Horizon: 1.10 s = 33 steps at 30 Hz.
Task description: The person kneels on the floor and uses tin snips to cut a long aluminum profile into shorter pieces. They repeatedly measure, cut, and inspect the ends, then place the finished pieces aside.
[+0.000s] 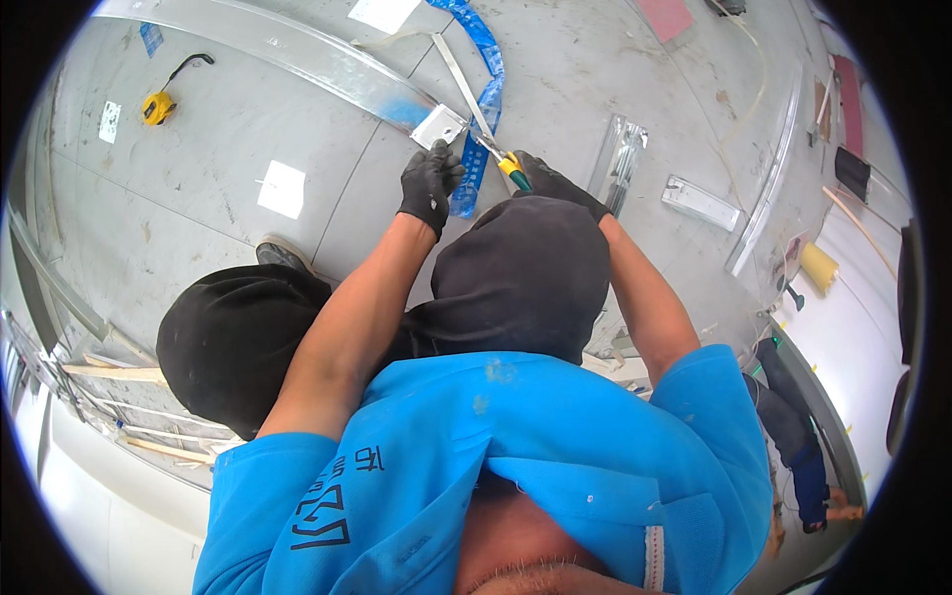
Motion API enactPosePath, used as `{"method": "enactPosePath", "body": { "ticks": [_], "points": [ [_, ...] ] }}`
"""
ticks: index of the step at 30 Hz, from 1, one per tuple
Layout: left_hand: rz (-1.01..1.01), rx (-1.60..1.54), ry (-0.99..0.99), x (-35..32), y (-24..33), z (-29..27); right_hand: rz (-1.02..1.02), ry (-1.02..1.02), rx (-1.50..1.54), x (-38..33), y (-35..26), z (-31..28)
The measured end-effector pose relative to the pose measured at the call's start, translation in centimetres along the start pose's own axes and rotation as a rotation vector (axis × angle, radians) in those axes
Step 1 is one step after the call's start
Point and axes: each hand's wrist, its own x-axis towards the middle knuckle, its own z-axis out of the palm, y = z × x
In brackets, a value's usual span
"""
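My left hand [431,185], in a black glove, has its fingers bent against the near end of a long silvery metal channel [337,87], beside its bright end piece [439,126]. My right hand [557,185], also gloved in black, grips snips [513,171] with yellow and green handles. The snips' jaws point up and left, close to that channel end; whether they touch metal cannot be made out. My dark-trousered knee partly hides the right hand. Under the jaws runs a blue printed plastic strip [471,178], and a narrow pale strip [458,81] reaches toward them.
A yellow tape measure [157,107] and white sheets [282,189] lie on the grey tiled floor at left. Rightward are short metal channel pieces [702,202], a long metal rail [769,188] and a yellow roll [819,268]. Wood strips [114,373] lie at lower left.
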Motion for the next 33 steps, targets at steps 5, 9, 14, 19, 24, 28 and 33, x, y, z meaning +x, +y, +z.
{"method": "enactPosePath", "body": {
  "ticks": [5, 9, 14, 19, 24, 28, 33],
  "points": [
    [-0.011, 0.074, -0.053, 0.1, 0.1, -0.4, 0.041, -0.005, -0.013, 0.4, -0.1, -0.2],
    [0.016, 0.08, -0.031, 0.3, -0.2, -0.4, 0.056, -0.006, -0.05, 1.1, 0.2, 0.2],
    [-0.011, 0.127, -0.035, 0.1, 0.0, -0.6, 0.107, -0.047, -0.122, 1.3, -0.5, -0.3],
    [-0.035, 0.131, -0.043, 0.1, 0.1, -0.8, 0.121, -0.075, -0.177, 2.9, 0.9, -0.2],
    [-0.059, 0.127, -0.061, -0.1, -0.2, -1.2, 0.208, 0.016, 0.081, 2.3, 0.1, -0.1],
    [-0.146, 0.251, -0.199, -1.2, -1.9, -0.5, 0.176, 0.081, 0.213, 1.2, 0.5, 0.2],
    [-0.249, 0.286, -0.474, -1.6, -2.5, 1.7, 0.178, 0.072, 0.21, 0.6, 0.2, 0.3]
  ]
}}
